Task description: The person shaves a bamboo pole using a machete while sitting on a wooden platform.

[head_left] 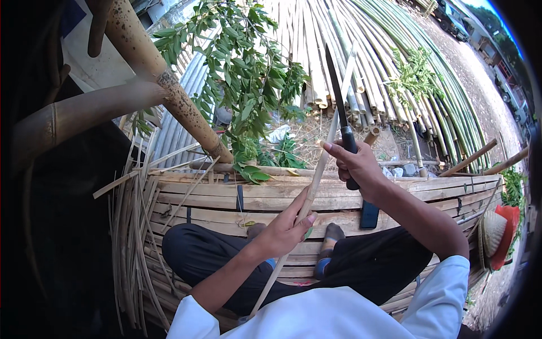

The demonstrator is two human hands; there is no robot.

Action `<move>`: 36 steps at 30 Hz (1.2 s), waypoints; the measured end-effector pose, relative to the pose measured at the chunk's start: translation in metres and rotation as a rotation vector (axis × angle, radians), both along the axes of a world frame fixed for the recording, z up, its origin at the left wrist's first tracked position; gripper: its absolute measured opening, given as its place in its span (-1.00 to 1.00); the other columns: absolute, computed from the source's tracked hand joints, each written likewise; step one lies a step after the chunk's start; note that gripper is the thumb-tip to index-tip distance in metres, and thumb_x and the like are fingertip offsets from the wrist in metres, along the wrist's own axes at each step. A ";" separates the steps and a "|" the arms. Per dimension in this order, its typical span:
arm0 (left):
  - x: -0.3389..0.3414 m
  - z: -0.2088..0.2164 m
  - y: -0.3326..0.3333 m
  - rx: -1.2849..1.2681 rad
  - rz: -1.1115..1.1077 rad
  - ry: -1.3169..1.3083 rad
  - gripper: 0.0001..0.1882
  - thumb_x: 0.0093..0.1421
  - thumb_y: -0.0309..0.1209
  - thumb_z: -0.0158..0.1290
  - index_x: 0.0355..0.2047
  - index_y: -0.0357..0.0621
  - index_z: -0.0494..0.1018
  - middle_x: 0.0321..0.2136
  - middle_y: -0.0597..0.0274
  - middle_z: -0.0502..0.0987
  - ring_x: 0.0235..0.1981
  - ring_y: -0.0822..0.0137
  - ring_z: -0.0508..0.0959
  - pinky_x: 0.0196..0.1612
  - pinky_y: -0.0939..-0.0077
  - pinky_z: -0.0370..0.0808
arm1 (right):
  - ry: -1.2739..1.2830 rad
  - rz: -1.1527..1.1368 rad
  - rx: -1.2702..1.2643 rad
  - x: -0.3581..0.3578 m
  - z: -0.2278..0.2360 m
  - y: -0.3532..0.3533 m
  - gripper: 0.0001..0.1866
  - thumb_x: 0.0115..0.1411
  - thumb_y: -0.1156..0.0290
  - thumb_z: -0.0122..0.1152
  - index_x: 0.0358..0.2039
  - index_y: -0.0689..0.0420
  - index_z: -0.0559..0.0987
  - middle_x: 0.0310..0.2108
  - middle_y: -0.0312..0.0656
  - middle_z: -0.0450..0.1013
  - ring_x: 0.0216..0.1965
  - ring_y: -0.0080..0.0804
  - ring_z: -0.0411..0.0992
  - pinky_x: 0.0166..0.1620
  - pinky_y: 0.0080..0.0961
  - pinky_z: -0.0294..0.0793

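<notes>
Bamboo strip (320, 167): long, narrow and nearly straight; pale tan along the lower length, whiter toward the upper end; surface plain and smooth-looking.
Strip position: slanted in front of the person, lower end near the shirt front, upper end beyond both hands.
Left hand (287, 229): closed around the strip at its middle section, thumb along the near side.
Right hand (360, 168): fingers wrapped around the knife handle; thumb extended toward the strip, contact cannot be determined.
Knife (337, 93): long dark blade, black handle, tip directed upward; blade overlaps the strip in view, contact cannot be determined.
Slatted platform (197, 200): tan split lengths laid side by side beneath the person's folded legs.
</notes>
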State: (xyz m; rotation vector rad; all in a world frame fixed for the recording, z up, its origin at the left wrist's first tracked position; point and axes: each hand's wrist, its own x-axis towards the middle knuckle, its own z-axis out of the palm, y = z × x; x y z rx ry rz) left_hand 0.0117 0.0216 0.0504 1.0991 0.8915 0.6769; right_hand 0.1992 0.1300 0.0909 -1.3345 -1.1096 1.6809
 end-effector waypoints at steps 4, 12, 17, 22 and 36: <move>0.004 -0.003 0.003 0.016 -0.055 0.004 -0.28 0.38 -0.39 -0.14 0.39 -0.03 -0.30 -0.41 0.40 0.27 -0.53 0.61 0.24 -0.45 0.72 0.33 | -0.098 -0.030 0.021 0.001 -0.006 -0.002 -0.70 0.13 0.25 0.35 -0.35 0.15 0.43 -0.67 -0.50 0.16 -0.69 -0.74 0.12 -0.59 -0.71 0.13; -0.006 -0.006 0.006 -0.204 -0.014 0.146 -0.63 0.41 -0.19 -0.21 0.10 -0.15 0.22 -0.58 0.47 0.17 -0.63 0.65 0.13 -0.58 0.72 0.16 | -0.072 -0.217 0.183 0.030 -0.008 0.040 -0.71 0.18 0.24 0.30 -0.45 0.08 0.38 -0.66 -0.50 0.17 -0.69 -0.74 0.11 -0.61 -0.70 0.14; -0.018 -0.022 0.000 -0.061 0.066 0.015 -0.70 0.42 -0.13 -0.24 -0.16 -0.10 0.29 -0.64 0.54 0.08 -0.69 0.67 0.01 -0.66 0.72 0.00 | -0.216 0.041 0.218 0.041 -0.003 0.024 -0.69 0.26 0.14 0.18 -0.35 0.14 0.43 -0.68 -0.49 0.17 -0.68 -0.75 0.13 -0.61 -0.70 0.14; -0.022 -0.012 0.000 -0.318 0.174 -0.198 -0.69 0.41 -0.15 -0.21 -0.26 -0.14 0.30 -0.65 0.54 0.14 -0.71 0.70 0.06 -0.69 0.74 0.00 | -0.966 0.627 0.915 0.026 -0.011 -0.014 -0.75 0.11 0.26 0.18 -0.26 0.06 0.40 -0.50 -0.15 0.49 -0.45 -0.09 0.50 -0.46 -0.14 0.37; -0.021 -0.033 -0.007 0.227 0.328 0.445 -0.71 0.40 -0.30 -0.18 -0.05 -0.27 0.31 -0.54 0.29 0.38 -0.55 0.48 0.35 -0.44 0.53 0.34 | -1.170 0.750 0.834 0.009 -0.013 -0.011 -0.74 0.08 0.22 0.20 -0.37 0.09 0.38 -0.63 -0.13 0.45 -0.57 -0.09 0.48 -0.51 -0.16 0.40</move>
